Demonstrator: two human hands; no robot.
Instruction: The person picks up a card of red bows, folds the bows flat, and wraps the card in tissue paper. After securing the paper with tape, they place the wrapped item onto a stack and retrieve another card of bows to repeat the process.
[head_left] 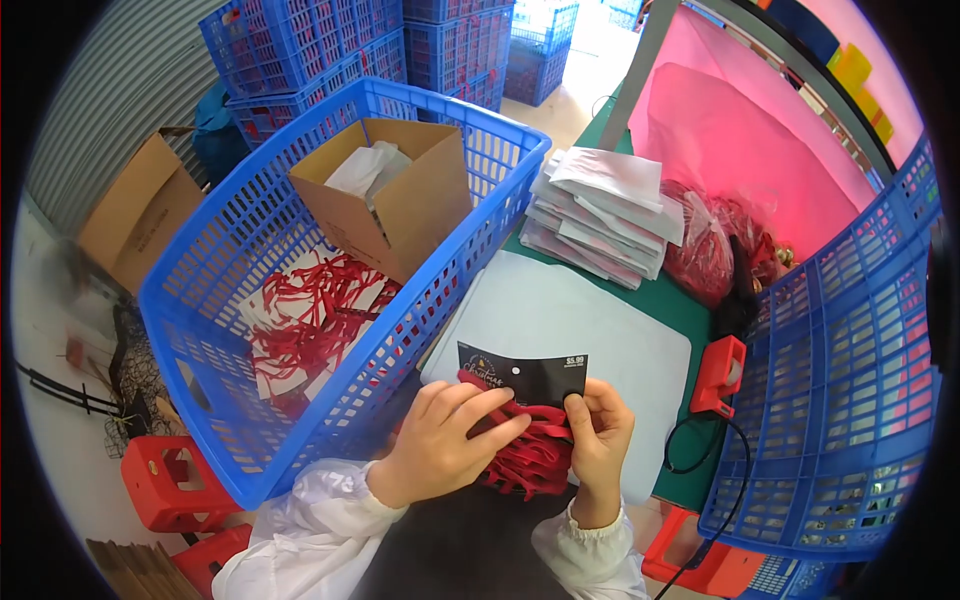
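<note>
A black printed header card [540, 374], with a price of $5.99 in its corner and the word "Christmas", is held upright before me. A bunch of red ribbon [535, 455] hangs just below the card. My left hand [440, 445] is closed on the ribbon, its fingers lying across the ribbon's top and the lower left of the card. My right hand [600, 430] pinches the card's lower right corner between thumb and fingers. Part of the card's face is hidden behind the left fingers.
A large blue basket [190, 290] at left holds a cardboard box [430, 200] and carded red ribbons [320, 310]. White bags [600, 210] are stacked on the green table [690, 310], beside a red tape dispenser [718, 375]. Another blue basket [830, 400] stands right.
</note>
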